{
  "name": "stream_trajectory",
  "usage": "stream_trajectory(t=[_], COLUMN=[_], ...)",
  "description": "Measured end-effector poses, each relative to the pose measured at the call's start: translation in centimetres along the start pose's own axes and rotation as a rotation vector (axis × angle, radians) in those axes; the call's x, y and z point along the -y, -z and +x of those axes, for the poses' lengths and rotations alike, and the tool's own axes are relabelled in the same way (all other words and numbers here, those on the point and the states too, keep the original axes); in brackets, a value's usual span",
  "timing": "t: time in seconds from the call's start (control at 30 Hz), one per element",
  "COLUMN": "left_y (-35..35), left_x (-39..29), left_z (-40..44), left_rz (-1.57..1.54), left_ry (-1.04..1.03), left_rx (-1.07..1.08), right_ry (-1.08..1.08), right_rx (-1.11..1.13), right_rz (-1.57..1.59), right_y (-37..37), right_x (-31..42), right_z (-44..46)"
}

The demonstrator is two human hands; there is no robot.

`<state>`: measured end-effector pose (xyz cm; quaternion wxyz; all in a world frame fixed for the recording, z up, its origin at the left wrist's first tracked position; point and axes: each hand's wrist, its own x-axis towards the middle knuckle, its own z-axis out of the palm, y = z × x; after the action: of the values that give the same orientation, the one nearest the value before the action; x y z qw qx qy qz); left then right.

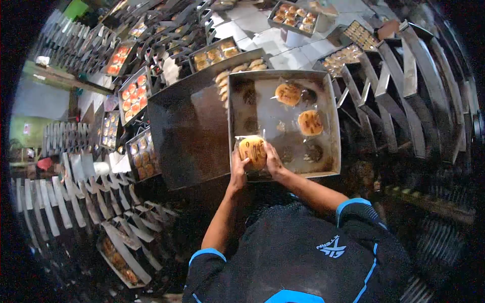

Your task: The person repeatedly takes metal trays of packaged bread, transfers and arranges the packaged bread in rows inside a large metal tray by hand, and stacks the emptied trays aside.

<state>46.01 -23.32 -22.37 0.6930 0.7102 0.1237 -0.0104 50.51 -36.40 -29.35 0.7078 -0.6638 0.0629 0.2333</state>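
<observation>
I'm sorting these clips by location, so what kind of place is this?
It looks like a bakery's packing area: both hands hold a bun in a clear wrapper over a metal tray, other trays of buns stand around, and many more trays are stacked alongside.

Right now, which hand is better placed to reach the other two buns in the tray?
Probably the right hand: it is nearer the far bun and near bun, though both it and the left hand hold the wrapped bun.

Dim surroundings, brighter floor tiles [275, 46]; strong fisheye bending, black grainy corners, edges blurred
</observation>
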Motion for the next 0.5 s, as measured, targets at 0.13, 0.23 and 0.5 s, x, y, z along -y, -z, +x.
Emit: stream_trajectory(t=[0.13, 0.23, 0.5], left_y=[-6.1, -14.0, -20.5], left_x=[-3.1, -4.0, -0.3], left_z=[1.5, 4.9, 9.9], left_rz=[0.060, -0.102, -0.661], left_ry=[-0.170, -0.139, 0.165], left_rx=[0.047, 0.047, -0.039], right_ry=[0.231, 0.308, -0.156], right_rx=[-0.249, -0.253, 0.007], right_rz=[-0.027, -0.177, -0.124], right_y=[6.8, 14.5, 21.2], right_x=[0.2, 10.5, 14.8], right_z=[0.7, 0.1, 3.4])
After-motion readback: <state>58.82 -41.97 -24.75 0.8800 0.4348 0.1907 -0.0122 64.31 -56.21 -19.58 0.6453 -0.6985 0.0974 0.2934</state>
